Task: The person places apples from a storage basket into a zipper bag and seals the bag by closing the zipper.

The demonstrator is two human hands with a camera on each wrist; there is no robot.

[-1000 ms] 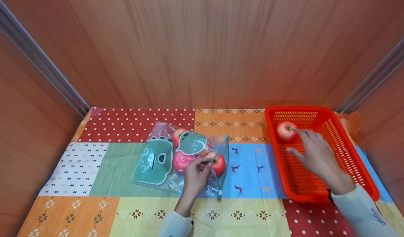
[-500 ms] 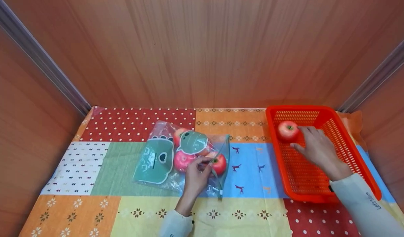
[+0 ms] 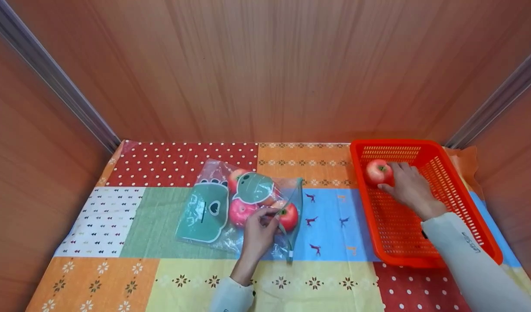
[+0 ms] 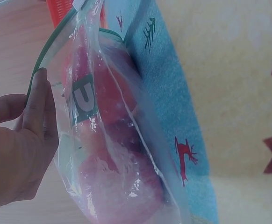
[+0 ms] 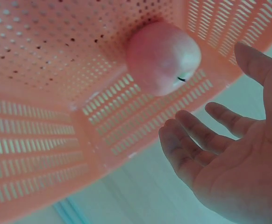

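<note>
A clear zip bag (image 3: 202, 212) with a green cartoon print lies on the cloth, several apples inside it. My left hand (image 3: 259, 229) pinches the bag's green-edged mouth between thumb and fingers, as the left wrist view also shows. Beside the bag's opening sits a red apple (image 3: 287, 216), partly covered by the plastic. On the right, one apple (image 3: 377, 172) rests in the far left corner of an orange-red basket (image 3: 369, 229). My right hand (image 3: 408, 188) reaches in just right of that apple. Its fingers (image 5: 196, 135) look spread and slightly bent, apart from the fruit in the right wrist view.
A patchwork cloth (image 3: 96, 216) covers the table. Wooden panels (image 3: 265, 69) rise at the back and both sides. An orange flap (image 3: 468, 162) sticks out behind the basket's right side.
My right hand has moved deeper into the basket, its fingers and thumb closer around the apple's right side. The left hand keeps its hold on the bag's edge.
</note>
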